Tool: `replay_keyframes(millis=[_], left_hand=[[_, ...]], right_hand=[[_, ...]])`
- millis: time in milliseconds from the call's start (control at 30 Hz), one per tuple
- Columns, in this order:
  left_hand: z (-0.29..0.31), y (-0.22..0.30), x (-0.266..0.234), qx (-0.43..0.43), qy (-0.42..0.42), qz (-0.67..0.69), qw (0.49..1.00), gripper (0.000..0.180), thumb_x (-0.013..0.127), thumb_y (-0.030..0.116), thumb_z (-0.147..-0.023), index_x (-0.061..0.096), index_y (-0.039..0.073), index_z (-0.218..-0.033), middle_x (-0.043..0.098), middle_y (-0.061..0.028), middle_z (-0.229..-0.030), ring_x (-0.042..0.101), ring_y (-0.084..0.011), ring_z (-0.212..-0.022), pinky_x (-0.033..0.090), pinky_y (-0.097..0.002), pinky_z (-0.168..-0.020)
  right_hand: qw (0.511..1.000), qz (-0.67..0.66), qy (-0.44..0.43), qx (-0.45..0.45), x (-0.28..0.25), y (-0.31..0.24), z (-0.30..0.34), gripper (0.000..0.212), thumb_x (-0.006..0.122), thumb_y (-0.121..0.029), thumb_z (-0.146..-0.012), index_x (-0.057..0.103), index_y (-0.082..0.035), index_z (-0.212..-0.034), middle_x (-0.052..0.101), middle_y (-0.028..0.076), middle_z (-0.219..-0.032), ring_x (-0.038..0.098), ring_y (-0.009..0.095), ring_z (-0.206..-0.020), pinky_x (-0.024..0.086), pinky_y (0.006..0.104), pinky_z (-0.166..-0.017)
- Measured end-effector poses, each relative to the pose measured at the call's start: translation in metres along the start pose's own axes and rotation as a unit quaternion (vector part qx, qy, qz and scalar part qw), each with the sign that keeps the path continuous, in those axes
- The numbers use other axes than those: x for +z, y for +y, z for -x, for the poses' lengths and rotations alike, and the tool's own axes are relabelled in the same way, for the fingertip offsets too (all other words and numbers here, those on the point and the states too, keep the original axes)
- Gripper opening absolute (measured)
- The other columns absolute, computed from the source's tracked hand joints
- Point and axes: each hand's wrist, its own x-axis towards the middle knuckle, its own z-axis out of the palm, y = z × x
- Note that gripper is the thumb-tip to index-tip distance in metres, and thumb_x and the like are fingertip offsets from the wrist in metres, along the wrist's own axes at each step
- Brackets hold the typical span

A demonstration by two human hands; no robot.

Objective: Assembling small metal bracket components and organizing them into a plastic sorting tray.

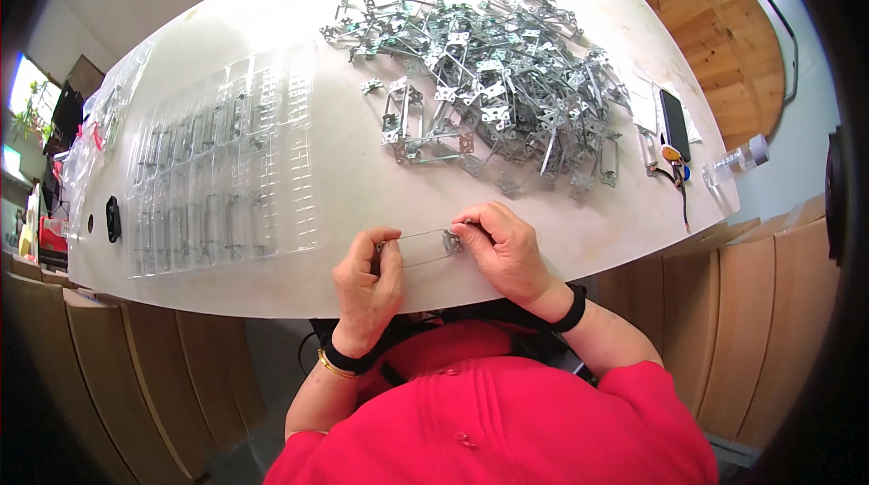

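Note:
Near the table's front edge, both hands hold one metal bracket assembly (424, 248), two thin parallel rods with a small plate at each end. My left hand (369, 278) pinches its left end, the plate there mostly hidden by the fingers. My right hand (503, 248) grips the other end between thumb and forefinger, where part of the silvery plate shows. Beyond the hands lies a large heap of similar metal assemblies (507, 68). At the left sits a clear plastic tray (294, 186) with rows of slots, many holding such assemblies.
The white table (353, 195) has a curved front edge. On its right lie a black phone (674, 125), a tool with an orange part (671, 153) and a clear bottle (735, 162). A small black object (113, 219) and clear plastic wrapping (107, 114) are at the left. Cardboard boxes (751, 322) flank the table.

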Motion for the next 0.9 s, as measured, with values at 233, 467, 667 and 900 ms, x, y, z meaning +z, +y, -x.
replay_keyframes(millis=[233,467,667,900], left_hand=[[0.0007,-0.0016,-0.0005,-0.011,0.006,0.003,1.000,0.008,0.067,-0.001,-0.100,0.072,0.000,-0.107,0.057,0.0013,-0.071,0.045,-0.0041,-0.061,0.039,-0.0252,-0.055],[0.0010,0.0012,-0.0021,-0.016,0.008,-0.006,1.000,0.008,0.068,-0.001,-0.100,0.073,0.000,-0.107,0.056,0.0007,-0.071,0.045,-0.0045,-0.061,0.039,-0.0256,-0.055],[0.0007,-0.0013,-0.0012,-0.008,0.004,-0.010,1.000,0.008,0.068,0.000,-0.101,0.073,0.000,-0.107,0.056,0.0009,-0.071,0.045,-0.0045,-0.062,0.039,-0.0255,-0.055],[0.0022,-0.0067,-0.0004,-0.019,0.002,0.006,1.000,0.009,0.067,0.000,-0.102,0.072,0.001,-0.108,0.056,0.0022,-0.072,0.045,-0.0043,-0.063,0.039,-0.0250,-0.056]], right_hand=[[0.999,0.009,0.014,-0.040,0.0022,0.0062,0.0038,0.011,0.075,-0.004,-0.097,0.071,-0.004,-0.107,0.070,0.014,-0.098,0.070,0.032,-0.086,0.057,0.0390,-0.076],[0.998,0.015,0.025,-0.048,0.0016,0.0042,0.0045,0.013,0.077,-0.005,-0.096,0.071,-0.004,-0.107,0.071,0.013,-0.095,0.071,0.033,-0.085,0.057,0.0404,-0.075],[0.997,0.051,0.015,-0.052,0.0027,0.0056,0.0053,0.012,0.078,-0.008,-0.096,0.070,-0.005,-0.104,0.069,0.014,-0.092,0.070,0.034,-0.082,0.056,0.0422,-0.072],[0.997,0.016,0.030,-0.072,0.0028,0.0069,0.0066,0.013,0.077,-0.007,-0.096,0.070,-0.006,-0.106,0.068,0.014,-0.091,0.069,0.035,-0.082,0.056,0.0426,-0.073]])
